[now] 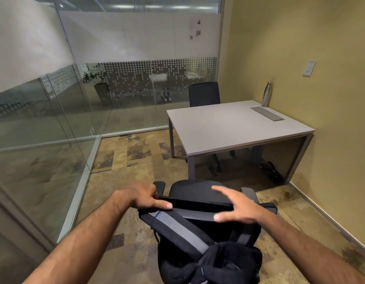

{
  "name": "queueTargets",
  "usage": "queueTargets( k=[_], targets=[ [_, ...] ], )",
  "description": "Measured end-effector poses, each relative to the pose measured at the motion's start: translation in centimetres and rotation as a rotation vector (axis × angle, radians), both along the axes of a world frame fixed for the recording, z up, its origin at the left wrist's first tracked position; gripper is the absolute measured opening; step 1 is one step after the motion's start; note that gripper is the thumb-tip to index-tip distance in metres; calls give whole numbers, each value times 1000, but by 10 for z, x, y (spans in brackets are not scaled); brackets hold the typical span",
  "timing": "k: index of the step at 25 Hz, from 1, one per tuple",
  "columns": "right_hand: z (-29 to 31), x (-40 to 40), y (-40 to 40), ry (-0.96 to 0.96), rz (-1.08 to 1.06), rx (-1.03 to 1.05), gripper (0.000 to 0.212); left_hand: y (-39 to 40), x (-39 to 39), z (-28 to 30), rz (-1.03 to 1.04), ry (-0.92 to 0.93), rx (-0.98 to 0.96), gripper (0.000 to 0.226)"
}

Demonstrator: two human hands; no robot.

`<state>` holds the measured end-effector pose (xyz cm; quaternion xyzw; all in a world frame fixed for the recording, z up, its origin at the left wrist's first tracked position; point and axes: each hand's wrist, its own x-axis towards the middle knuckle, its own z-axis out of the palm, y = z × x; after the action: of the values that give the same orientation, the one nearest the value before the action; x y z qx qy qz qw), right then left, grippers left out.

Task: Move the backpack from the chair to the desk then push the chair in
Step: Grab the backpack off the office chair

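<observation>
Between both hands (148, 198), the backpack (200, 238) rests against the chair (196, 190).

A black fabric backpack with grey padded straps (198, 238) sits against the black office chair (194, 193), which stands pulled out, apart from the pale grey rectangular desk on metal legs (228, 128).

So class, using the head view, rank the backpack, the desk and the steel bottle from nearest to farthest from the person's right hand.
1. Backpack: under the right hand, touching it.
2. Desk: ahead, across the floor.
3. Steel bottle: desk's far right corner, by the wall.
</observation>
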<state>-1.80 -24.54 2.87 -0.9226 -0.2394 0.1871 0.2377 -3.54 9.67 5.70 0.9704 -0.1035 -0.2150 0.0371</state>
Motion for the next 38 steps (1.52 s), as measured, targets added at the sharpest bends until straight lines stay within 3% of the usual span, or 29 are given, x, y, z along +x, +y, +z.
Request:
queueTargets(
  k=[1,3,5,7,11,16,23,27,32,35,38],
  targets=[
    [-2,4,-7,-72,-181,60,109,-2,-3,1,-24,2,10,98],
    [-7,11,-24,-174,-537,-178,112,-5,-9,0,-66,-22,13,100],
    [-12,11,-37,-5,-652,-320,122,-8,-16,0,-91,-33,-12,97],
    [-14,11,-42,76,-663,-260,112,-9,-21,0,-80,6,-67,87],
    [-11,13,-40,134,-648,-293,115,-30,-32,-6,-131,75,-163,69],
    [-7,10,-52,109,-738,-229,61,-85,-36,-8,-279,23,-231,73],
    [-25,-13,-98,207,-1064,427,34,-152,-33,0,-419,42,-199,77],
    [-26,-22,-127,341,-1181,609,24,-168,-36,-4,-455,58,-200,72],
    [-14,-32,-146,524,-1154,617,19,-204,-43,-17,-539,132,-230,64],
    [-4,-34,-148,439,-1109,546,18,-225,-42,-25,-589,178,-259,60],
    [5,-33,-147,222,-963,369,27,-249,-37,-31,-654,215,-226,57]
  ],
)
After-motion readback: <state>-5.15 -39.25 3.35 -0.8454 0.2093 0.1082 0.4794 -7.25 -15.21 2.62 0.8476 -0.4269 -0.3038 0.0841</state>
